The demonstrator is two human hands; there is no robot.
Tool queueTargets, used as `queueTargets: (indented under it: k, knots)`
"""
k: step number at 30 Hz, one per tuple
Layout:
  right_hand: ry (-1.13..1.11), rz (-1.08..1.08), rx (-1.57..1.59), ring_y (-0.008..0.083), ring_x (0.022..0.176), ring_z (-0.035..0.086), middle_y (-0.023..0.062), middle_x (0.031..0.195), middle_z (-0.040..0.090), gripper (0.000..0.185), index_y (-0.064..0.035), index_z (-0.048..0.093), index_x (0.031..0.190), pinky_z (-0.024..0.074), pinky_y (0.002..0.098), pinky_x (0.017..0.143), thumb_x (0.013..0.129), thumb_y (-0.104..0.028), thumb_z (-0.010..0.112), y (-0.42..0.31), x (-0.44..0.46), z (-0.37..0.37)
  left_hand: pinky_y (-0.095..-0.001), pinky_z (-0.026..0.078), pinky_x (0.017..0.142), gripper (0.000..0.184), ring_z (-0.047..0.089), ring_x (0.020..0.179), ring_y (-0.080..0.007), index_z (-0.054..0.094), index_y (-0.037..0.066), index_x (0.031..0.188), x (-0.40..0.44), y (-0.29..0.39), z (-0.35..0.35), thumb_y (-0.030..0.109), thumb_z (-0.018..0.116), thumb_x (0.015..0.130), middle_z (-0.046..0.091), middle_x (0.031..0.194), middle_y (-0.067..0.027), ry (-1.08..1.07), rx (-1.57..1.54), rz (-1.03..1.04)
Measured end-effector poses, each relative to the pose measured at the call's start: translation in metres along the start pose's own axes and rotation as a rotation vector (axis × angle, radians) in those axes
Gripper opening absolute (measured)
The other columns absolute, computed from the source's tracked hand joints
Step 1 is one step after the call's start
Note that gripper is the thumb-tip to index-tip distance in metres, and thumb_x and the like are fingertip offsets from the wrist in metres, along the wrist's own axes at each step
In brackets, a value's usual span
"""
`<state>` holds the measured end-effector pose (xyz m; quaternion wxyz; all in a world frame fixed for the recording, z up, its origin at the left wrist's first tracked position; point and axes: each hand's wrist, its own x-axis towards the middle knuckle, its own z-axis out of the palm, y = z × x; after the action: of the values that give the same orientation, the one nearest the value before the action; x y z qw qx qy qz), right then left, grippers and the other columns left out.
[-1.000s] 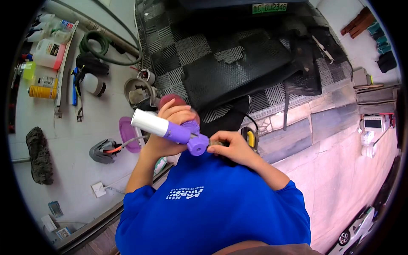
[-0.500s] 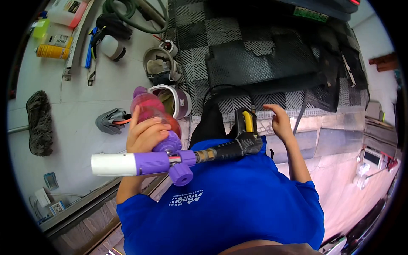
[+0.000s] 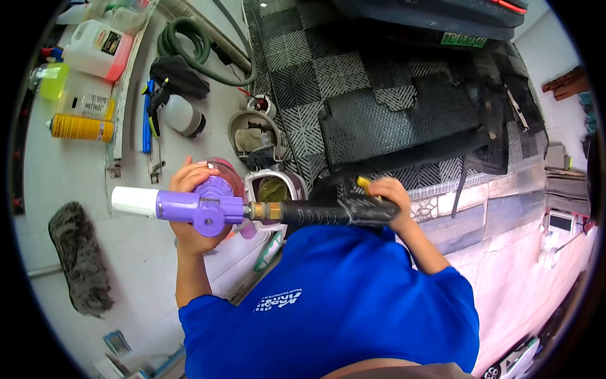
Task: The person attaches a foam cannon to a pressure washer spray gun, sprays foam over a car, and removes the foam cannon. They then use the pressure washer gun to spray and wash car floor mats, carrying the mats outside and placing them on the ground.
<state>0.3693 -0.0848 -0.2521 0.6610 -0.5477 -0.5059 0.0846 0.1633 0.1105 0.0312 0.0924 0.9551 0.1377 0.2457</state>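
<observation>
A foam cannon with a purple body and white nozzle lies crosswise in front of my chest. Its clear bottle with pinkish contents is mostly hidden under the purple collar. My left hand is wrapped round the bottle and collar. A brass fitting joins the cannon to a scuffed black pressure washer gun with a yellow trigger. At the gun's rear end, my right hand is closed round its handle, fingers by the yellow part.
Buckets stand just beyond the cannon. Black rubber car mats lie on the checkered floor grating before a dark car. Left are a spray bottle, a coiled green hose, chemical jugs and a grey fluffy duster.
My right hand has moved from open beside the gun to closed on its handle. The cannon and gun have shifted up and left, with the bottle turned further out of sight.
</observation>
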Motion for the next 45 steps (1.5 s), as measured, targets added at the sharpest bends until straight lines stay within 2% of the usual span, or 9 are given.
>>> queueTargets:
  k: [2,5,10,16,23,30,32,37,45]
  knots:
    - [0.029,0.019,-0.001,0.0264,0.082,0.059,0.0087,0.092,0.064,0.035,-0.0034,0.062,0.092,0.0447,0.0347,0.074,0.064,-0.021,0.073,-0.023,0.018,0.009,-0.0508,0.035,0.099,0.053,0.054,0.100,-0.0288,0.051,0.003,0.106,0.016,-0.038,-0.013,0.007,0.070,0.057,0.059,0.098,-0.0115,-0.007,-0.066,-0.039]
    - [0.051,0.114,0.193,0.0214,0.067,0.054,0.0060,0.080,0.061,0.062,-0.0030,0.060,0.089,0.0411,0.0320,0.064,0.050,-0.046,0.081,-0.043,0.038,0.023,-0.0498,0.034,0.099,0.053,0.054,0.102,-0.0274,0.053,0.005,0.102,0.051,-0.083,-0.011,0.011,0.071,0.053,0.061,0.098,-0.0089,0.003,-0.184,-0.081]
    - [-0.027,0.316,0.097,0.0230,0.086,0.051,0.0082,0.091,0.055,0.032,-0.0072,0.061,0.093,0.0402,0.0315,0.076,0.064,-0.016,0.073,0.024,0.025,0.043,-0.0510,0.031,0.099,0.051,0.054,0.103,-0.0278,0.056,0.006,0.101,0.111,-0.082,0.015,0.023,0.074,0.057,0.061,0.100,-0.0083,-0.208,-0.223,0.102]
    - [0.054,0.194,0.067,0.0224,0.082,0.051,0.0078,0.084,0.052,0.017,-0.0052,0.058,0.075,0.0418,0.0302,0.074,0.064,-0.010,0.069,0.052,0.075,-0.009,-0.0492,0.033,0.098,0.056,0.053,0.103,-0.0301,0.052,0.003,0.109,0.160,-0.051,0.032,0.022,0.072,0.060,0.059,0.101,-0.0115,-0.134,-0.061,0.202]
    - [0.115,0.189,0.193,0.0187,0.073,0.057,0.0091,0.080,0.056,0.015,-0.0012,0.059,0.072,0.0454,0.0267,0.068,0.065,-0.010,0.068,0.017,0.130,-0.084,-0.0446,0.034,0.098,0.067,0.052,0.105,-0.0283,0.047,-0.001,0.116,0.176,-0.009,0.023,0.005,0.072,0.054,0.056,0.105,-0.0154,-0.001,-0.094,0.068]
    - [0.079,0.019,0.172,0.0200,0.070,0.058,0.0117,0.079,0.058,0.014,0.0024,0.057,0.073,0.0454,0.0263,0.063,0.066,-0.006,0.065,-0.009,0.178,-0.115,-0.0394,0.036,0.099,0.071,0.053,0.106,-0.0255,0.045,-0.007,0.120,0.183,-0.005,-0.007,0.005,0.071,0.054,0.055,0.110,-0.0179,0.274,-0.209,-0.144]
    - [0.102,-0.051,0.258,0.0206,0.071,0.058,0.0123,0.081,0.059,0.021,0.0026,0.058,0.076,0.0456,0.0273,0.063,0.062,-0.008,0.069,-0.016,0.196,-0.115,-0.0377,0.040,0.094,0.065,0.051,0.107,-0.0297,0.041,-0.008,0.124,0.190,0.000,-0.030,0.008,0.066,0.066,0.050,0.118,-0.0225,0.261,-0.198,-0.042]
    - [0.026,-0.227,0.213,0.0226,0.074,0.058,0.0121,0.085,0.060,0.036,0.0012,0.062,0.085,0.0458,0.0283,0.066,0.055,-0.013,0.075,-0.048,0.231,-0.131,-0.0386,0.039,0.097,0.065,0.051,0.109,-0.0322,0.039,-0.012,0.124,0.197,0.030,-0.082,0.009,0.058,0.066,0.049,0.119,-0.0251,0.323,-0.217,-0.052]
    - [-0.021,0.015,0.246,0.0203,0.076,0.058,0.0088,0.085,0.059,0.037,0.0012,0.061,0.084,0.0455,0.0281,0.068,0.051,-0.007,0.076,-0.047,0.203,-0.163,-0.0360,0.035,0.098,0.073,0.052,0.106,-0.0261,0.041,-0.008,0.124,0.185,0.013,-0.031,0.014,0.073,0.062,0.052,0.116,-0.0191,0.256,-0.349,-0.169]
